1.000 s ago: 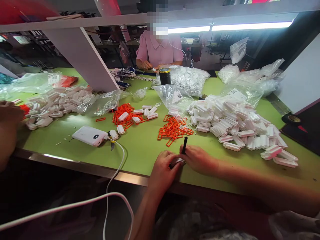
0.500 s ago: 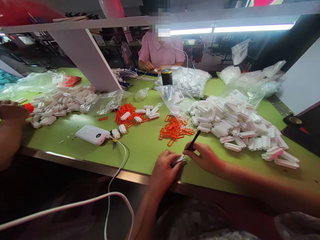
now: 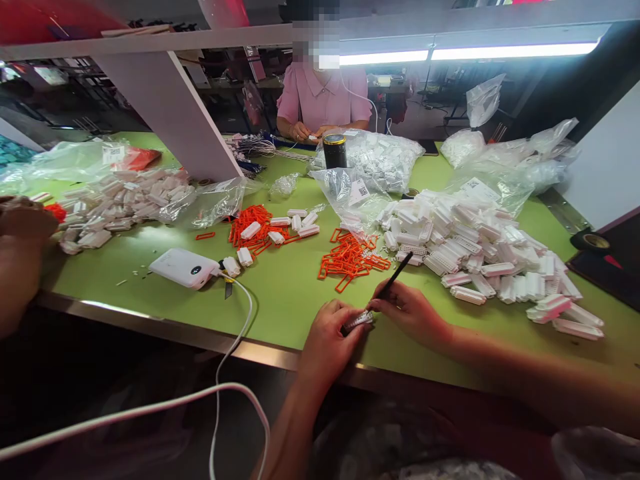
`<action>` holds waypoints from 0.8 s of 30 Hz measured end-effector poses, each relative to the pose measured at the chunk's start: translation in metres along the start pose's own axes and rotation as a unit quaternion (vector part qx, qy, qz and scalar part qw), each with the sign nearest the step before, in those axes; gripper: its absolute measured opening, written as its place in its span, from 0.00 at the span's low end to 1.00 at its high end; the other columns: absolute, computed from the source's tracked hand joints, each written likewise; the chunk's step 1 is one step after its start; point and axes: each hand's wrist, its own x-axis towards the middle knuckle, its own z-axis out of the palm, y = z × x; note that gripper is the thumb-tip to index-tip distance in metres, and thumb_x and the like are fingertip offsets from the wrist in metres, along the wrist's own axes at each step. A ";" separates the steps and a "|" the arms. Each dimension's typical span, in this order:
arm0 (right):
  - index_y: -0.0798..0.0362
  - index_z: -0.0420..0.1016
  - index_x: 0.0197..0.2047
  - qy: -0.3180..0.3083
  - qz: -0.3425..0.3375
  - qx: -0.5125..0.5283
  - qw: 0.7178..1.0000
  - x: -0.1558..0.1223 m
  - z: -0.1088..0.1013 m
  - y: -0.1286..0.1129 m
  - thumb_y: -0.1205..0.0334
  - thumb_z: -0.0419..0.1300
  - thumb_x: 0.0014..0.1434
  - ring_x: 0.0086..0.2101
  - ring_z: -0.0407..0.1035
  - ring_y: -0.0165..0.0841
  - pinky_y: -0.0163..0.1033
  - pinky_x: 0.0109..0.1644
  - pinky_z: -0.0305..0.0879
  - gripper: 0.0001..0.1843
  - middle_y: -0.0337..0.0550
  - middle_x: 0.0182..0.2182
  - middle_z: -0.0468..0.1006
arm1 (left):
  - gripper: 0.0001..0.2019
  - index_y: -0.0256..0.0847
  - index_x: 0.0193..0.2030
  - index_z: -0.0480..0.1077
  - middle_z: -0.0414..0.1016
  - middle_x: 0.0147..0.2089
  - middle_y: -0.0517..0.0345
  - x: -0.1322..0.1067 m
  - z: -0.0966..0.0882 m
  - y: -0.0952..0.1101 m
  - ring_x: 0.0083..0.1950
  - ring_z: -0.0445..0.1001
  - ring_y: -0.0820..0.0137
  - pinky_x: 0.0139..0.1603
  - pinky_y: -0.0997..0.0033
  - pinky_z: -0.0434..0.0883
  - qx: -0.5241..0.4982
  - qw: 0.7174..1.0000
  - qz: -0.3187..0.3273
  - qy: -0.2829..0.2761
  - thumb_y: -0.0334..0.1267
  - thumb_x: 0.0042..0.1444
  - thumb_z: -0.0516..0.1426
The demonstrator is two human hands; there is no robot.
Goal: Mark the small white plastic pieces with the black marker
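Near the table's front edge, my left hand (image 3: 334, 330) is closed around a white plastic connector housing (image 3: 361, 321), its holed face turned up. My right hand (image 3: 407, 308) grips a thin black tool with a pen-like handle (image 3: 397, 272); its tip meets the housing's far end, though my fingers partly hide that spot. Just beyond my hands lies a heap of orange rectangular frames (image 3: 350, 260), with tiny white bits among them. A large pile of white connector housings (image 3: 470, 240) spreads to the right of it.
A white power bank (image 3: 183, 268) with a white cable (image 3: 245, 300) lies left of my hands. Farther back stand a black can (image 3: 335, 152) and plastic bags of white parts (image 3: 385, 160). A co-worker (image 3: 323, 100) sits opposite; another person's hand (image 3: 25, 220) is at the left edge.
The black tool leans farther right, and my right hand has shifted slightly right and down. My left hand keeps the housing in nearly the same place.
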 end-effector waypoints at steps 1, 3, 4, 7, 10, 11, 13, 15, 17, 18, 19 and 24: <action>0.46 0.73 0.37 -0.001 0.000 0.000 1.000 0.000 0.000 0.000 0.43 0.64 0.64 0.30 0.75 0.39 0.42 0.34 0.72 0.16 0.41 0.29 0.80 | 0.06 0.45 0.44 0.81 0.77 0.39 0.57 0.000 0.000 0.000 0.45 0.75 0.64 0.47 0.66 0.72 0.000 1.000 0.001 0.001 0.34 0.60 0.67; 0.46 0.73 0.38 -0.001 -0.001 -0.006 1.000 0.000 0.000 0.001 0.42 0.64 0.64 0.30 0.75 0.39 0.42 0.34 0.72 0.16 0.41 0.29 0.80 | 0.05 0.45 0.43 0.81 0.77 0.39 0.57 0.000 0.000 -0.001 0.44 0.75 0.65 0.47 0.66 0.71 -0.001 1.000 0.002 0.002 0.34 0.60 0.67; 0.46 0.73 0.38 -0.001 -0.001 -0.009 1.000 0.000 0.001 0.001 0.42 0.64 0.64 0.30 0.75 0.39 0.42 0.34 0.72 0.16 0.41 0.29 0.80 | 0.05 0.45 0.43 0.81 0.77 0.39 0.58 0.000 0.001 -0.001 0.44 0.75 0.65 0.47 0.66 0.72 -0.002 1.000 0.003 0.003 0.34 0.60 0.66; 0.46 0.73 0.38 0.000 -0.002 -0.008 1.000 0.000 0.001 0.002 0.41 0.63 0.64 0.30 0.76 0.39 0.43 0.35 0.73 0.17 0.42 0.30 0.81 | 0.05 0.45 0.43 0.81 0.77 0.39 0.57 0.000 0.001 -0.001 0.44 0.75 0.65 0.46 0.66 0.72 -0.005 1.000 0.003 0.004 0.33 0.60 0.66; 0.46 0.73 0.37 -0.002 -0.005 -0.007 1.000 -0.001 0.002 0.004 0.40 0.63 0.64 0.31 0.76 0.40 0.43 0.36 0.74 0.18 0.42 0.30 0.81 | 0.06 0.46 0.43 0.81 0.77 0.39 0.58 0.000 0.001 -0.001 0.44 0.75 0.65 0.46 0.66 0.72 -0.006 1.000 0.004 0.004 0.33 0.60 0.66; 0.45 0.73 0.37 -0.003 -0.007 -0.009 1.000 -0.001 0.002 0.004 0.40 0.63 0.64 0.31 0.76 0.40 0.44 0.36 0.74 0.17 0.42 0.30 0.81 | 0.06 0.46 0.43 0.81 0.77 0.39 0.58 0.000 0.001 -0.001 0.44 0.75 0.65 0.46 0.66 0.72 -0.005 1.000 0.005 0.004 0.33 0.60 0.66; 0.46 0.73 0.37 -0.003 -0.013 -0.016 1.000 -0.001 0.003 0.006 0.41 0.63 0.65 0.31 0.76 0.40 0.44 0.37 0.75 0.17 0.42 0.31 0.82 | 0.06 0.46 0.44 0.81 0.77 0.39 0.58 0.000 0.000 -0.001 0.44 0.75 0.65 0.47 0.66 0.72 -0.005 1.000 0.006 0.005 0.33 0.60 0.66; 0.46 0.74 0.37 0.000 -0.022 -0.029 0.999 -0.002 0.004 0.007 0.43 0.62 0.66 0.31 0.77 0.39 0.44 0.38 0.75 0.16 0.42 0.31 0.82 | 0.06 0.46 0.44 0.81 0.77 0.39 0.58 0.000 0.000 -0.001 0.45 0.75 0.65 0.47 0.66 0.72 -0.003 1.000 0.005 0.004 0.33 0.60 0.66; 0.47 0.74 0.38 0.004 -0.034 -0.047 0.998 -0.003 0.004 0.009 0.44 0.62 0.67 0.32 0.77 0.39 0.43 0.38 0.75 0.15 0.42 0.31 0.82 | 0.05 0.45 0.44 0.81 0.77 0.39 0.58 -0.001 0.000 -0.001 0.45 0.75 0.65 0.47 0.66 0.72 -0.003 1.000 0.003 0.002 0.33 0.61 0.66; 0.47 0.74 0.38 0.006 -0.040 -0.057 0.998 -0.003 0.005 0.009 0.44 0.61 0.68 0.32 0.77 0.39 0.43 0.38 0.75 0.15 0.43 0.31 0.82 | 0.05 0.45 0.43 0.81 0.77 0.39 0.58 0.000 0.000 -0.001 0.44 0.75 0.65 0.47 0.66 0.72 -0.004 1.000 0.002 0.001 0.33 0.61 0.66; 0.47 0.75 0.38 0.006 -0.047 -0.070 0.996 -0.003 0.005 0.010 0.45 0.60 0.68 0.32 0.77 0.39 0.43 0.38 0.75 0.15 0.43 0.31 0.83 | 0.06 0.45 0.43 0.81 0.77 0.39 0.58 0.000 0.000 0.000 0.45 0.75 0.65 0.48 0.66 0.71 -0.005 1.000 0.001 0.001 0.33 0.60 0.66; 0.48 0.76 0.39 -0.002 -0.121 -0.162 0.979 -0.007 0.008 0.010 0.52 0.57 0.71 0.33 0.77 0.39 0.43 0.40 0.75 0.12 0.46 0.33 0.83 | 0.05 0.45 0.43 0.81 0.77 0.39 0.58 0.000 0.000 0.000 0.45 0.75 0.64 0.48 0.65 0.71 -0.006 1.000 -0.005 -0.003 0.34 0.60 0.66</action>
